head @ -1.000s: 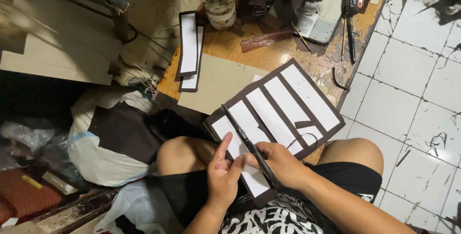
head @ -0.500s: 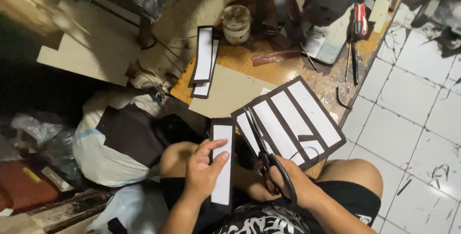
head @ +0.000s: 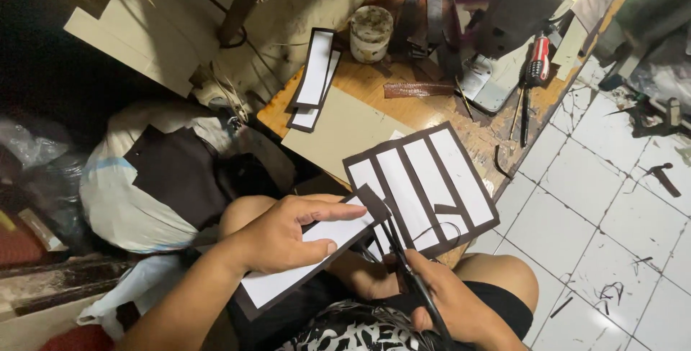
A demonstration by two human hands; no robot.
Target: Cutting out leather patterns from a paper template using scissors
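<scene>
Cutting goes best with the big dark sheet of white panels (head: 425, 185) resting flat on your lap. Your left hand (head: 288, 239) pinches the freed strip (head: 302, 261); pull it aside. Right hand (head: 446, 300) grips the scissors (head: 407, 268); follow the dark border.

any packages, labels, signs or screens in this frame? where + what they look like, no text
No screens or signs.
Round tub: on the wooden table, back centre; pale, grimy, lid on; any label unreadable.
White sack: floor, left of the knees; bulging, pale blue edge, dark sheets lying on it.
Clear plastic bag: far left, in shadow; crumpled.
Label-like white strip with dark border: left hand holds it; right hand holds black scissors.
</scene>
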